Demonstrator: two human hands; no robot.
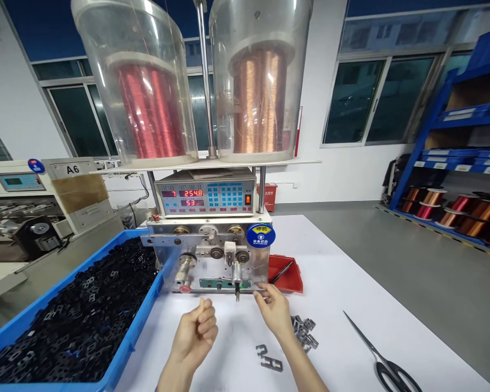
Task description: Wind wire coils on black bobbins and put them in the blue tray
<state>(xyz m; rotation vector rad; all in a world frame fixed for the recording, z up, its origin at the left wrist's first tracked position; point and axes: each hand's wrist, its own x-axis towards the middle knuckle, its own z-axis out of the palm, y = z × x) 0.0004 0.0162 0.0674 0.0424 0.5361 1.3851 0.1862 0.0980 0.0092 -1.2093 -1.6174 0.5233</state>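
My left hand [196, 332] is closed in front of the winding machine [167, 261], its thumb pressed on the curled fingers. Whatever it pinches, if anything, is too small or hidden to make out. To the right of the spindle [237, 272], my right hand [274, 310] reaches to the machine's lower front, thumb and forefinger apart and nothing seen between them. Its fingertips are close to the end of a green strip [212, 283]. A small black part sits on the spindle tip. Small dark frame-shaped parts [271, 363] lie on the white table by my right forearm, with a pile [304, 331] beyond it.
A blue bin [136, 321] full of black parts stands at left. A red tray [294, 275] holding a black tool is behind my right hand. Black-handled scissors [375, 351] lie at right. Red wire [151, 109] and copper wire [259, 103] spools stand overhead in clear covers.
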